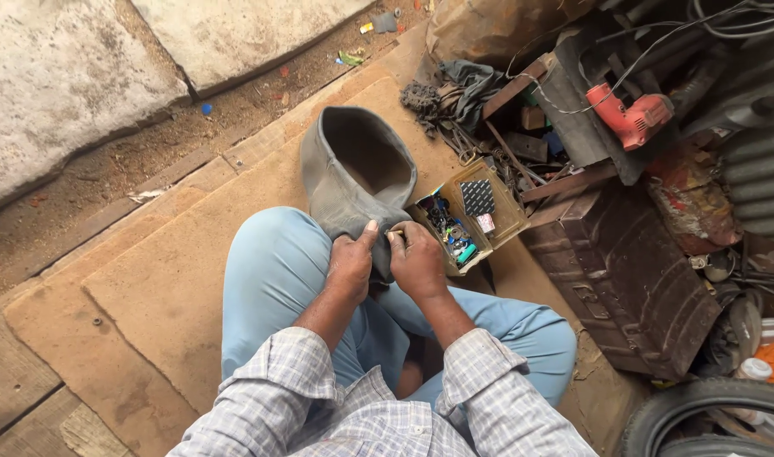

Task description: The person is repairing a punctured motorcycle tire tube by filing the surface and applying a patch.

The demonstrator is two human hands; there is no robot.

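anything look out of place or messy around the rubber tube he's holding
Small bits of coloured litter lie scattered on the dirt strip. The red power drill sits tilted in a jumbled tool pile. The grey rubber inner tube shows no visible damage.

Red power drill (pixel 631 118) on clutter, upper right | small parts box (pixel 472 216) on board | black tyre (pixel 700 415) lower right

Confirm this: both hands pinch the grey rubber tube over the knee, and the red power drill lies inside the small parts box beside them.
Wrong about the drill: the head view shows it up on the junk pile, not in the parts box. Both the left hand and right hand do pinch the tube.
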